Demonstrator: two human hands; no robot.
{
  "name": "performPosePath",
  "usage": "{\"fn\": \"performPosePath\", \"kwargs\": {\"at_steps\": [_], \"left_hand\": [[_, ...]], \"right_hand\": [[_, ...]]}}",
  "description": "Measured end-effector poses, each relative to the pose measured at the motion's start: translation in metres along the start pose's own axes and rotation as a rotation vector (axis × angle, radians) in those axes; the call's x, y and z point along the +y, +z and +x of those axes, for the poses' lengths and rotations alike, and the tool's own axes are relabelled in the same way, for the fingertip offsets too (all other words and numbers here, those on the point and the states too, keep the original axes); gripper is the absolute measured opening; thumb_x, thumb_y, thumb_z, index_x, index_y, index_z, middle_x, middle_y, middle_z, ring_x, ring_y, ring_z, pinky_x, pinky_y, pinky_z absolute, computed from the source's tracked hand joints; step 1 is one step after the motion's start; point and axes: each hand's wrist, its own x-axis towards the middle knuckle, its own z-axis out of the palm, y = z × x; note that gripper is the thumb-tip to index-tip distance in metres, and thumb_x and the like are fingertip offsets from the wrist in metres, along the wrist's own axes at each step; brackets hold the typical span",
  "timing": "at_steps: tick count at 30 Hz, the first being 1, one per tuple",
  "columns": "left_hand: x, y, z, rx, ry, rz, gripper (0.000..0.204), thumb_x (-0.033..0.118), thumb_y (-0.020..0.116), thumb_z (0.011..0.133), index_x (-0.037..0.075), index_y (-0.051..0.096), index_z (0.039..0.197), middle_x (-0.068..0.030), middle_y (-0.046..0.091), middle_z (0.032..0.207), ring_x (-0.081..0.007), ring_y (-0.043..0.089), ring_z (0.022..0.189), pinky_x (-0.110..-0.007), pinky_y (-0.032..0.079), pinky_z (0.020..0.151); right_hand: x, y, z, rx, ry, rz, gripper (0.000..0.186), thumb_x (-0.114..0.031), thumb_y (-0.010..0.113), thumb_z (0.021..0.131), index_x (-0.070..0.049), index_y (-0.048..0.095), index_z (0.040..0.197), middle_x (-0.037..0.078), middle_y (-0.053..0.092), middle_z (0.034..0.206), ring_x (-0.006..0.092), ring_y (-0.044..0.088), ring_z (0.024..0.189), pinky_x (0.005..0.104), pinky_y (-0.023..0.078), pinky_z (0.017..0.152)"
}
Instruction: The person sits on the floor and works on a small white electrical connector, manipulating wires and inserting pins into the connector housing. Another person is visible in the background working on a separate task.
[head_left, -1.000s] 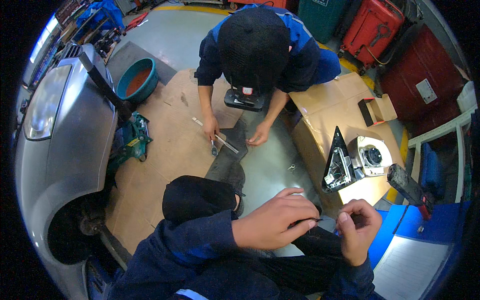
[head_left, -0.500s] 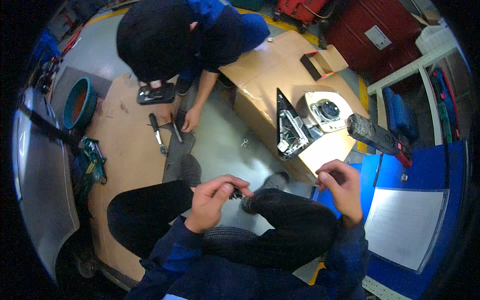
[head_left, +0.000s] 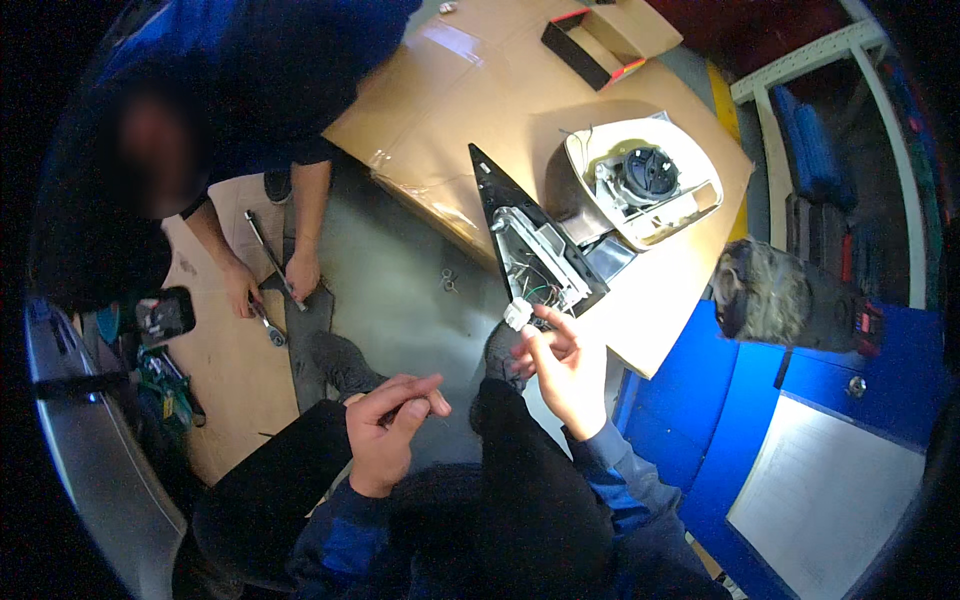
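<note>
On the cardboard box [head_left: 420, 110] lies a car door mirror assembly: a black triangular base [head_left: 492, 190] with loose wires, and a pale mirror housing [head_left: 585, 200] with a round black motor unit [head_left: 650, 174] inside. My right hand [head_left: 568, 375] reaches to the base's near end, its thumb and forefinger closed at a small white connector plug [head_left: 518, 313]. Above my lap, my left hand [head_left: 390, 430] is pinched, fingertips pressed together. Whatever it holds, if anything, is too small to make out.
At left a co-worker's hands [head_left: 302, 272] handle a ratchet wrench [head_left: 268, 326] and a metal bar [head_left: 268, 245]. Small metal pieces [head_left: 449, 281] lie on the floor. An opened small box [head_left: 600, 50] sits at the back; a work lamp [head_left: 780, 295] stands beside a blue cabinet [head_left: 680, 420].
My right hand has moved left to the white plug on the mirror base. My left hand has shifted slightly left and down. The co-worker has leaned left, both hands now at the tools.
</note>
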Motion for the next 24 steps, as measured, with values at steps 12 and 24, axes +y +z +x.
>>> {"fn": "performPosePath", "kwargs": {"at_steps": [12,24], "left_hand": [[0.015,0.024,0.073,-0.051,0.153,0.31,0.023,0.003,0.07,0.102,-0.005,0.08,0.12,-0.0156,0.075,0.099,-0.0244,0.073,0.09,-0.037,0.059,0.084],[0.019,0.057,0.107,-0.064,0.29,0.331,0.022,-0.01,0.081,0.084,-0.004,0.069,0.1,-0.0178,0.078,0.091,-0.0265,0.075,0.084,-0.037,0.06,0.079]], "right_hand": [[-0.022,-0.002,0.019,-0.136,0.099,0.228,0.024,-0.008,0.07,0.107,0.008,0.069,0.125,0.007,0.072,0.075,0.0122,0.068,0.059,0.0235,0.05,0.053],[0.007,-0.018,0.017,-0.362,0.15,1.173,0.022,-0.016,0.061,0.114,0.005,0.064,0.121,0.033,0.068,0.137,0.0394,0.078,0.115,0.0391,0.069,0.092]]}}
